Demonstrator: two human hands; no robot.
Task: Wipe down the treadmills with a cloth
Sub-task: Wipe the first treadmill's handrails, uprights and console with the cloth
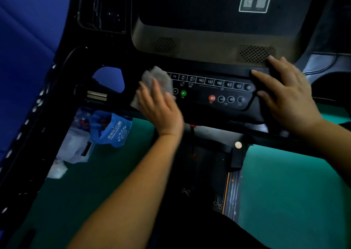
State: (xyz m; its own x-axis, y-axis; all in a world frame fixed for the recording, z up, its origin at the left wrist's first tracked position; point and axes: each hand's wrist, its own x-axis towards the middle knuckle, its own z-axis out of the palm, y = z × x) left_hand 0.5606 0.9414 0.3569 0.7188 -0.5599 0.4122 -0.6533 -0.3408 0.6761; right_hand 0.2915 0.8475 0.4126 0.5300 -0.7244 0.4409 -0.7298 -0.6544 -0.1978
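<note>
A black treadmill console fills the upper view, with a button panel below its dusty speaker grilles. My left hand lies flat on a crumpled grey cloth and presses it against the left end of the button panel. My right hand rests with fingers spread on the right end of the panel, holding nothing. The treadmill's belt and deck show dark below the console.
A blue plastic bag and clear bags lie on the green floor at left, beside the black side frame. A blue wall stands at the left. A red cord hangs under the console.
</note>
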